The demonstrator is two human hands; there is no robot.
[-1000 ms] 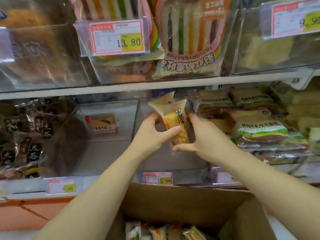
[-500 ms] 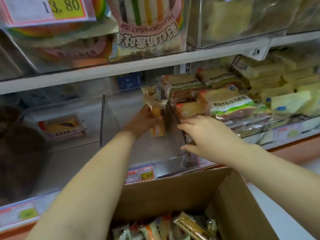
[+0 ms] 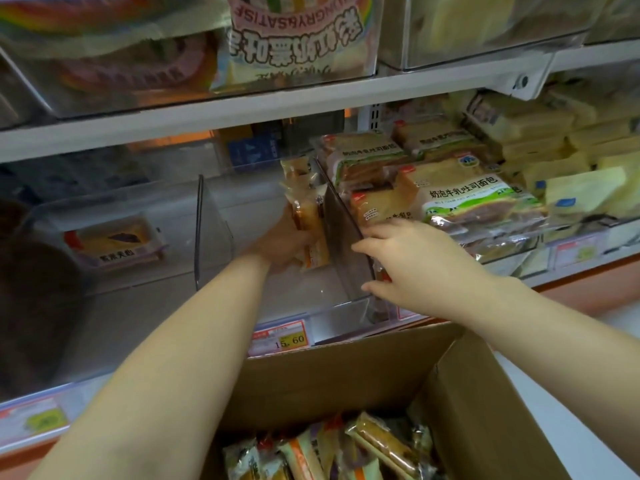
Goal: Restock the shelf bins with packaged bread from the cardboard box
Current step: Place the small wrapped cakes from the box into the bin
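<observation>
Curling our left hand round the sides of the likely soft bread pack, we rest straight right fingers at three o'clock.

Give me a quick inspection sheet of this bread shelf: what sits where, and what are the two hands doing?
Surface: white shelf boards carrying clear plastic bins.
Job's things: clear bin, mostly bare; bread packet upright against its right wall; cardboard box below it, open, with spare packets inside.
Clutter: nothing seen.
Hands: left hand grips the bread packet inside the clear bin; right hand, fingers straight, touches the bin's right wall from outside.
Cables: nothing seen.
Surroundings: toast loaves fill the bin to the right; price tag reads 15.60; rainbow loaf on the shelf above.
</observation>
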